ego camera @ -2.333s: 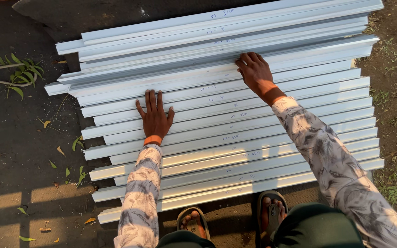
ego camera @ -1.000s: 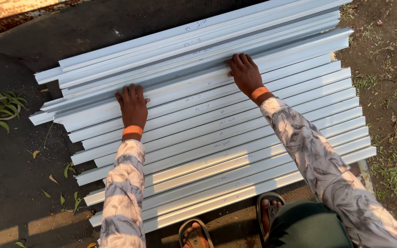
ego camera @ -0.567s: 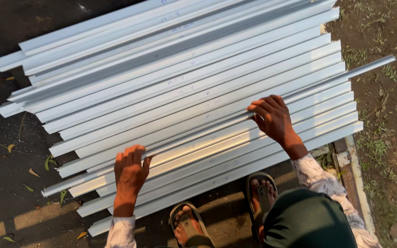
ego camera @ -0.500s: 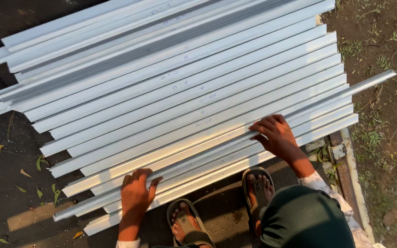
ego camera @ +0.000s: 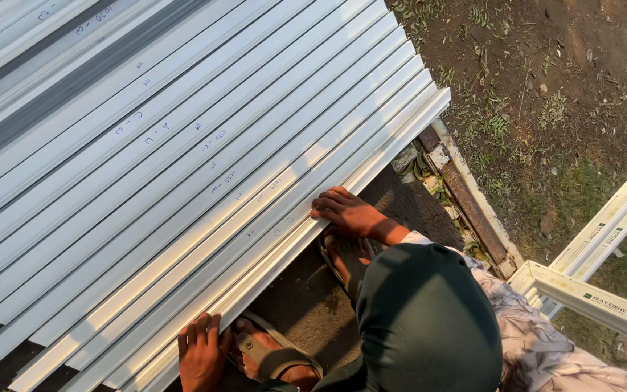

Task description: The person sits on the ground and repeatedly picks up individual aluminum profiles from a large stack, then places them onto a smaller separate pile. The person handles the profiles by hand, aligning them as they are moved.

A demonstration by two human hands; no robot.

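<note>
A broad stack of long white profile strips [ego camera: 183, 145] lies side by side on the dark ground and fills the left and middle of the head view. My left hand [ego camera: 201, 352] lies at the bottom edge with its fingers curled over the nearest strip [ego camera: 270, 250]. Further right on the same strip, my right hand [ego camera: 346, 212] presses its fingertips on the top face, thumb below the edge. Pencil marks show on several strips. My knee in dark cloth hides the ground below my right wrist.
My sandalled feet [ego camera: 277, 356] stand just under the stack's near edge. A rusty bar on a pale kerb [ego camera: 473, 210] runs off from the stack's right end. A white window frame [ego camera: 596, 290] lies at the right on dirt and thin grass.
Both hands dragged one strip from the top of the stack down to its near edge. My head has come lower and closer, and the view has shifted right.
</note>
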